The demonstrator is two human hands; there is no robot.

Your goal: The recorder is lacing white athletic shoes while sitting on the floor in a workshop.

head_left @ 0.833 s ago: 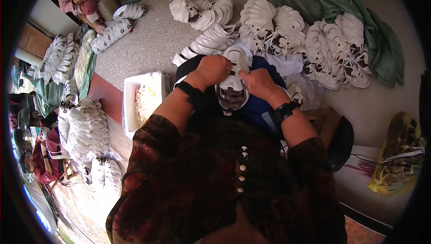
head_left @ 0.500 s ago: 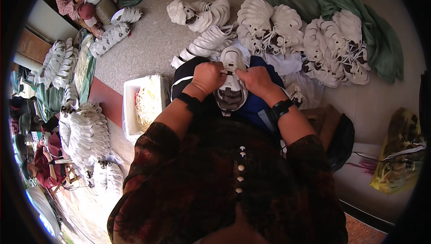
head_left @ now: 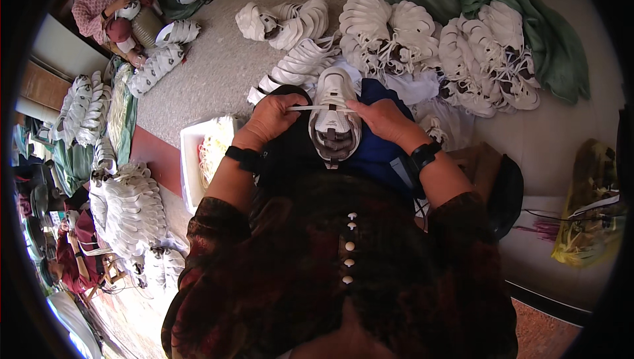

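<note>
On my lap a white shoe [head_left: 332, 85] rests with its toe pointing away and its dark-lined opening toward me. A flat white shoelace [head_left: 302, 107] runs straight across its lower throat, pulled taut. Left of the shoe, my left hand [head_left: 274, 118] is closed on one length of the lace. My right hand [head_left: 383, 120] lies against the shoe's right side, fingers closed at the other end of the lace; its fingertips partly hide what they grip. Dark and blue cloth lies under the shoe.
A white bin [head_left: 193, 167] of pale laces stands at my left. Stacked white shoe uppers [head_left: 366, 19] lie ahead, more [head_left: 125, 207] at left. Green sacking [head_left: 555, 49] is at far right, a yellow bag [head_left: 588, 227] nearer. Another person [head_left: 99, 2] sits far left handling a shoe.
My left hand has moved left, away from the shoe, drawing the lace out into a straight line. My right hand has shifted slightly right. The whole view has tilted a little.
</note>
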